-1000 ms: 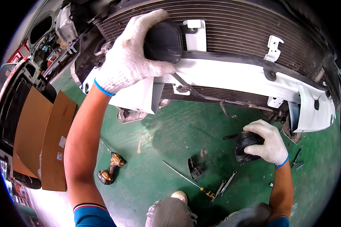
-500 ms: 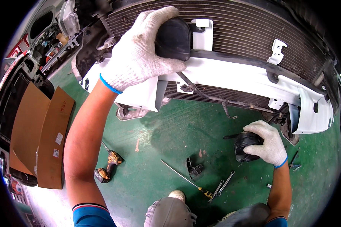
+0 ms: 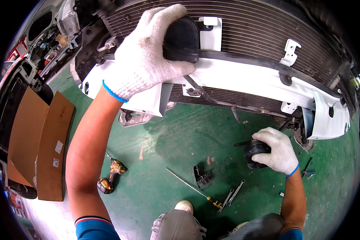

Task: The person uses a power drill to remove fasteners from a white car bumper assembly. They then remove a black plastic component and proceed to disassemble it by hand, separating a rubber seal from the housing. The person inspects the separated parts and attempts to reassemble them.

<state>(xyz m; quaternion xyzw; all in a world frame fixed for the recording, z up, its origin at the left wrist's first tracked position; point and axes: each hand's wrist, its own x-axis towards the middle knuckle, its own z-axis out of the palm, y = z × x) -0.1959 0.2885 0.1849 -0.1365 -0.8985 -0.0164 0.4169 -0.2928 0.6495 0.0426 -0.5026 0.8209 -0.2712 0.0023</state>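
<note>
My left hand (image 3: 146, 56), in a white knit glove with a blue cuff, is closed around a rounded black part that looks like a car horn (image 3: 181, 39). It is at the white bumper beam (image 3: 240, 72), in front of the radiator fins; whether it is fastened is hidden. A dark wiring harness (image 3: 206, 95) hangs just below the thumb. Lower right, my gloved right hand (image 3: 277, 150) grips a second black horn-like part (image 3: 255, 154) above the floor, thumb and fingers around it. A thin bracket sticks out of its left side.
On the green floor lie a yellow-black cordless drill (image 3: 113, 175), a long screwdriver (image 3: 192, 188), a black plastic bracket (image 3: 202, 177), wrenches (image 3: 234, 195) and pliers (image 3: 307, 168). An open cardboard box (image 3: 48, 148) stands at left. White metal tabs (image 3: 291, 52) jut up from the beam.
The whole view has shifted slightly left. The horn-like part in my right hand has turned a little; my left hand keeps its hold on the other one.
</note>
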